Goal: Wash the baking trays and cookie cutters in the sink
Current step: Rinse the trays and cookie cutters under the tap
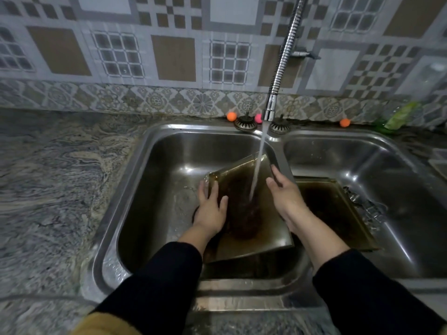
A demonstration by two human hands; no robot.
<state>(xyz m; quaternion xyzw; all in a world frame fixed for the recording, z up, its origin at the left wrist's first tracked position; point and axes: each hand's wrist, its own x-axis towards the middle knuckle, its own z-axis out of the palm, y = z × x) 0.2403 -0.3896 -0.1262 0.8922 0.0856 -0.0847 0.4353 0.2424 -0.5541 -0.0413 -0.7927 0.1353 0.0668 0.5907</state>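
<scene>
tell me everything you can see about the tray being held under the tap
The tray is a flat, rectangular metal sheet with rounded corners and a low rim, dull olive-brown with a darker stained middle. It is tilted in the left basin of the sink, far edge raised, near edge low. The left hand grips its left edge and the right hand its right edge. The stream of water from the tap hits its centre. It overlaps a second tray.
</scene>
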